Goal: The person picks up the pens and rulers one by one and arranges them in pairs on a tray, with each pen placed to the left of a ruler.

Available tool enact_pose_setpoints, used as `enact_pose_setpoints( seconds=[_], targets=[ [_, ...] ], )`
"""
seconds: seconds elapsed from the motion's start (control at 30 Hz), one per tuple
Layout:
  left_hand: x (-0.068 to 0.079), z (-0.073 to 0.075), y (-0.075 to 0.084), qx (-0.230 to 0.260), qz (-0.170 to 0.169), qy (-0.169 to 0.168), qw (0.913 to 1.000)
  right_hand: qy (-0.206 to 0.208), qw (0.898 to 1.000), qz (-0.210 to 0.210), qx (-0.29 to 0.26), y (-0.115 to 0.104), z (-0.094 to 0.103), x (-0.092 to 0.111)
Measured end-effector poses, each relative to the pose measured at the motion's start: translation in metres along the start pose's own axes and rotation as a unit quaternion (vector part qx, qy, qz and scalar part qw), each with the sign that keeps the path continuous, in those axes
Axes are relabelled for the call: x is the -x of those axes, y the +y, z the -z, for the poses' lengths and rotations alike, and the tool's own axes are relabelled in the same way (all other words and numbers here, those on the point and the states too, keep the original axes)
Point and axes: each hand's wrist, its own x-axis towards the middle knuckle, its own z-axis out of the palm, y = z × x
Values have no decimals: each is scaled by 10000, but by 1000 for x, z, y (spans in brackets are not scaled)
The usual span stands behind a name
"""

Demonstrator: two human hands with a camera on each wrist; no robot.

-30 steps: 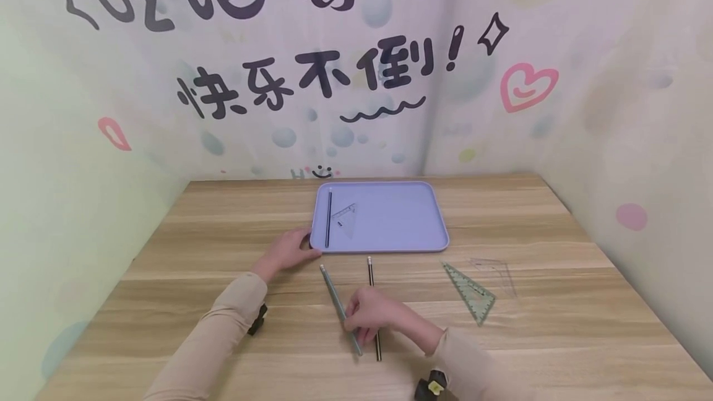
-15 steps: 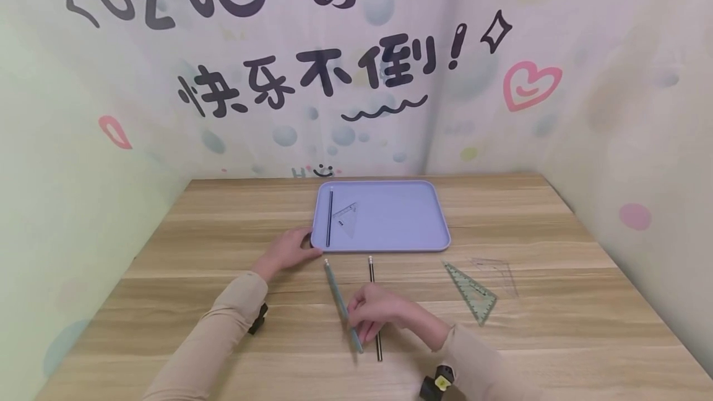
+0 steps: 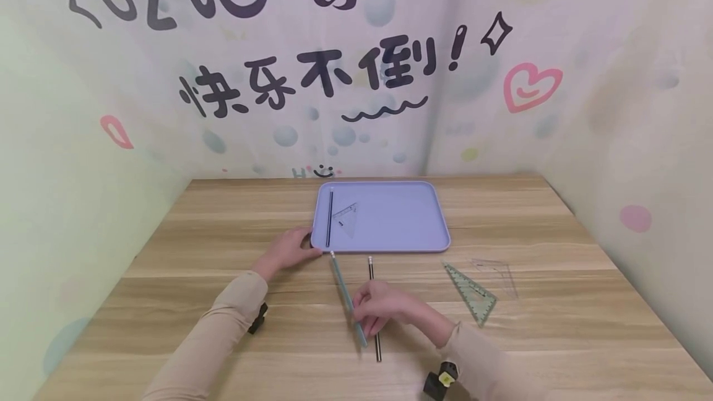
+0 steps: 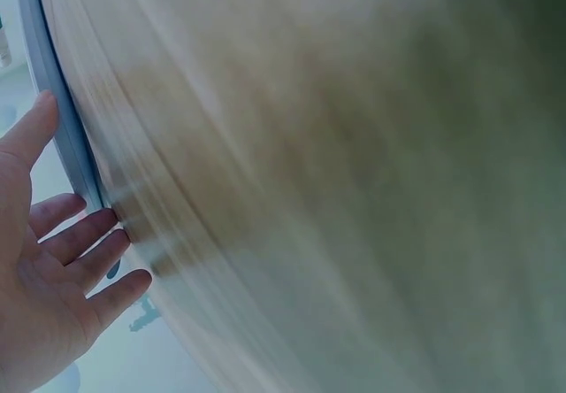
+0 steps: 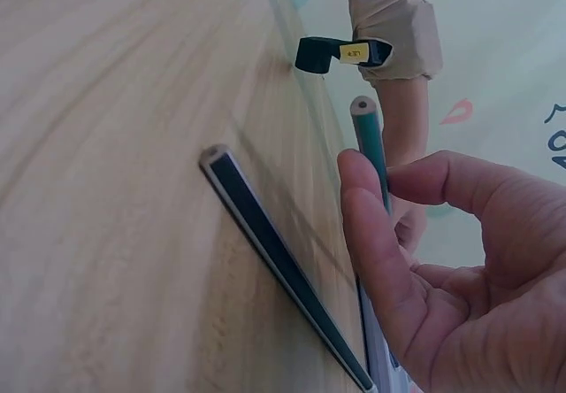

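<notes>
Teal pencil (image 3: 342, 284) moved twd tray (image 3: 395, 215), pinched in R hand (image 3: 380, 306); L hand (image 3: 288, 250) spread at tray's corner.

In front of the tray (image 3: 398, 215), the right hand (image 3: 382, 306) hides the striped pencil's (image 3: 378, 349) middle from where I stand.

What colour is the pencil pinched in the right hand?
The pencil is teal green, clearest in the right wrist view.
</notes>
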Motion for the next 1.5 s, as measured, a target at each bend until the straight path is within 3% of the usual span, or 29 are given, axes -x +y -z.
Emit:
enact_pose_setpoints(
  seconds=[0.5, 1.5],
  targets=[
    [1, 2, -1, -52, 12, -86, 9999, 97, 9999, 39, 90, -6, 20, -5],
    [-1, 1, -1, 39, 105, -111, 9999, 818, 9957, -193, 381, -10, 56, -23]
  ],
)
